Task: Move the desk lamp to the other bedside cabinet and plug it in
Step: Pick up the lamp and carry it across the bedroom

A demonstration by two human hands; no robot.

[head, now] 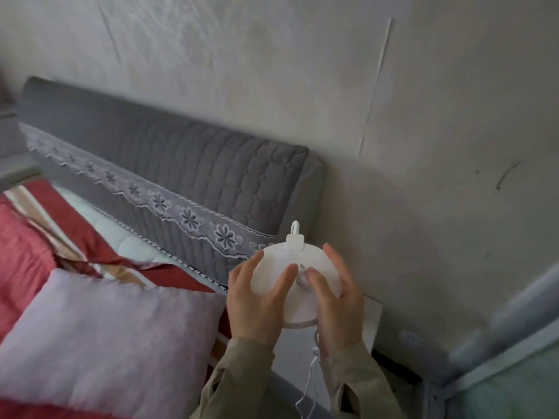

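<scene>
The white desk lamp (298, 267) has a round, flat disc with a small hook loop at its far edge. I hold it from above with both hands. My left hand (258, 300) grips its left rim, and my right hand (334, 300) grips its right side with the thumb near the centre. Its thin white cord (308, 385) hangs down between my sleeves. Under the lamp shows a corner of the white bedside cabinet (370, 320), against the wall. A white wall socket (410, 338) sits low on the wall to the right of the cabinet.
A grey quilted headboard (187, 164) with a lace-edged cover runs along the wall to the left. A lilac pillow (115, 337) and red striped bedding (39, 237) lie on the bed. A grey-framed window edge (499, 343) is at the lower right.
</scene>
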